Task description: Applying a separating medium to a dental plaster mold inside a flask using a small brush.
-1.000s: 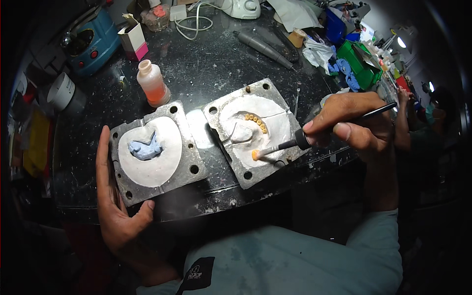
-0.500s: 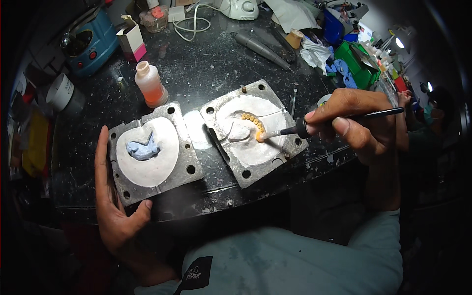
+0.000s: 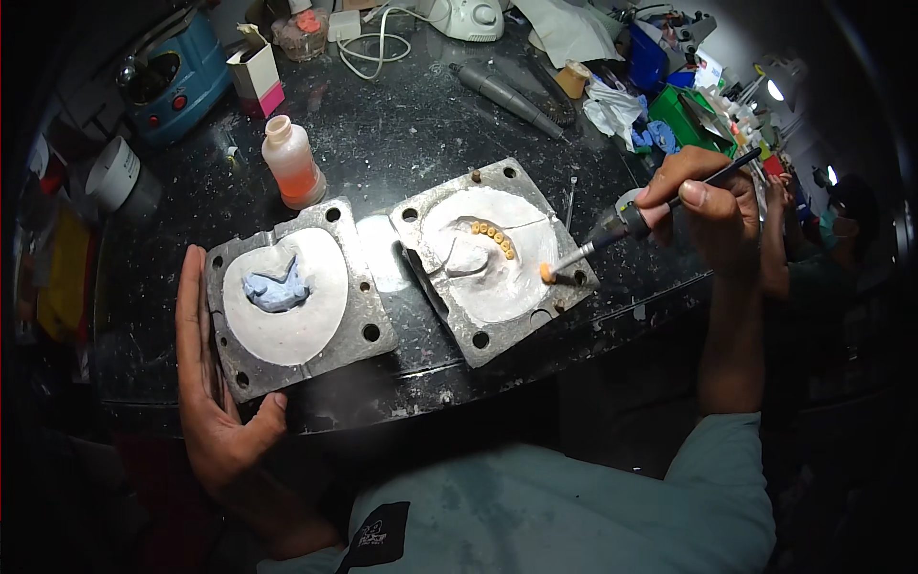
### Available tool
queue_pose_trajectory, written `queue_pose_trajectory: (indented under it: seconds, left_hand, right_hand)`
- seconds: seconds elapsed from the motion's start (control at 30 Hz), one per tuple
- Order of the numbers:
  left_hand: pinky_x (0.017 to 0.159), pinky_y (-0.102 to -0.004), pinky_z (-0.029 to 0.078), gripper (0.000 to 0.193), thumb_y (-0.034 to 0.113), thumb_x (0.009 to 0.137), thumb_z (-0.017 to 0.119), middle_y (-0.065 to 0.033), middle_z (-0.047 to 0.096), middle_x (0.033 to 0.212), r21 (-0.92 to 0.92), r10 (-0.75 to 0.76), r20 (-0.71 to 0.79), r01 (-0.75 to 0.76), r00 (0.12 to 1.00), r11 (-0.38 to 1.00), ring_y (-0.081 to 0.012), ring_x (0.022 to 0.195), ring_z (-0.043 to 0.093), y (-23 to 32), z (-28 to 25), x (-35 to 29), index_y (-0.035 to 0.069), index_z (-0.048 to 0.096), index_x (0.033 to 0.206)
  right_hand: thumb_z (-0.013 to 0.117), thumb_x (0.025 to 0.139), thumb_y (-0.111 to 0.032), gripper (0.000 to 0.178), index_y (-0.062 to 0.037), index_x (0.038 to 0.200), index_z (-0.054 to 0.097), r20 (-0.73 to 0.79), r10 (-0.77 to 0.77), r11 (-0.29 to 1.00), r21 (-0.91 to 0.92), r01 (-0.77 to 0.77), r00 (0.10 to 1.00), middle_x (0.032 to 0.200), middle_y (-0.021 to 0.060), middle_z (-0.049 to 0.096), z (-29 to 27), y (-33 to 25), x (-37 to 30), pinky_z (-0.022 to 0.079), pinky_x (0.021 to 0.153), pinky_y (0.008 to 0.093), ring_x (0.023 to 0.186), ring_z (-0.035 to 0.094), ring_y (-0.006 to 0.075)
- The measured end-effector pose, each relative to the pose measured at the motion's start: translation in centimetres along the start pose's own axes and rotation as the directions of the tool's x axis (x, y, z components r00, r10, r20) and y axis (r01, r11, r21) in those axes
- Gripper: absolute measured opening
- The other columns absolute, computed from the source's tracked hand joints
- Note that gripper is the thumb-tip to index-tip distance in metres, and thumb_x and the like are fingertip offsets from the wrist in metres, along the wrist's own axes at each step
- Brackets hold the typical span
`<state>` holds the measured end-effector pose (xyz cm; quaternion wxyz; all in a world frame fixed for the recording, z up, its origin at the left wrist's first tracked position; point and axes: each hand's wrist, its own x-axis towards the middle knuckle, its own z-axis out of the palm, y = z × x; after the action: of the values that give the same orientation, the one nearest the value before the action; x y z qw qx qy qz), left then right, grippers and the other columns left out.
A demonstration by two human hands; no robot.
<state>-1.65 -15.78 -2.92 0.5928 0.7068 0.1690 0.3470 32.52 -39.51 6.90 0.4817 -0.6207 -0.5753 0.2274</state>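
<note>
My right hand (image 3: pixel 703 210) is closed around a slim dark-handled brush (image 3: pixel 576 254). Its orange-tinted bristles hover over or touch the right edge of a metal flask half (image 3: pixel 497 174); I cannot tell which. White plaster fills that half, with a curved row of yellowish teeth (image 3: pixel 494 239) set in it. The other flask half (image 3: pixel 354 335) lies to the left, its plaster holding a light-blue, notched piece (image 3: pixel 277 290). Along this half's left edge my left hand (image 3: pixel 225 421) rests with fingers stretched out, the thumb near the lower corner.
Behind the flask halves stands an uncapped bottle (image 3: pixel 294 167) of orange-pink liquid. Farther back are a small box (image 3: pixel 256 77), a blue machine (image 3: pixel 172 91) and a grey handpiece (image 3: pixel 507 99). A green bin (image 3: pixel 690 117) sits at the right. Another person (image 3: pixel 841 225) works beyond it.
The brush has moved from the teeth toward the flask half's right edge, and my right hand has shifted right with it. My left hand has slid slightly left.
</note>
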Motion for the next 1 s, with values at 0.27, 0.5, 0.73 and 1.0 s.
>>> queue_pose_trajectory:
  seconds: [0.27,0.5,0.73,1.0]
  left_hand:
    - [0.119,-0.0388,0.030,0.105,0.009,0.072,0.063,-0.0327,0.020,0.161,-0.073,0.028,-0.048,-0.032,0.998,0.997,-0.0311,0.146,0.037,-0.1,-0.1,-0.1,-0.007,0.006,0.158]
    - [0.113,-0.0366,0.039,0.093,0.003,0.076,0.059,-0.0344,0.035,0.154,-0.088,0.013,-0.117,-0.023,0.993,0.996,-0.0286,0.138,0.048,-0.2,-0.5,0.1,-0.008,0.014,0.157]
    - [0.116,-0.0361,0.035,0.095,-0.004,0.069,0.050,-0.0315,0.040,0.152,-0.137,-0.014,-0.102,0.000,0.995,0.991,-0.0279,0.138,0.047,0.2,-0.7,0.0,-0.005,0.016,0.158]
    - [0.119,-0.0368,0.027,0.096,-0.007,0.064,0.048,-0.0277,0.045,0.151,-0.133,-0.072,-0.128,0.055,0.989,0.990,-0.0261,0.139,0.045,0.4,-0.8,-0.3,0.000,0.025,0.158]
  right_hand:
    - [0.050,0.099,-0.012,0.029,0.0069,0.109,0.070,-0.090,-0.095,0.995,-0.016,0.094,0.991,0.095,0.0137,0.073,3.9,1.9,2.8,0.057,0.074,0.0312,0.082,0.068,0.0171]
    - [0.050,0.095,-0.018,0.033,0.0064,0.100,0.071,-0.109,-0.039,0.997,-0.074,0.031,0.993,0.088,0.0126,0.072,2.3,1.2,3.2,0.054,0.066,0.0276,0.073,0.066,0.0148]
    - [0.050,0.102,-0.014,0.031,0.0078,0.116,0.067,0.001,-0.176,0.983,0.047,0.175,0.984,0.104,0.0157,0.071,6.8,2.1,6.6,0.057,0.084,0.0324,0.091,0.069,0.0191]
    - [0.062,0.095,-0.013,0.030,0.0046,0.117,0.070,0.367,-0.392,0.865,-0.164,0.473,0.844,0.098,0.0149,0.073,12.1,0.1,12.6,0.056,0.078,0.0303,0.086,0.070,0.0189]
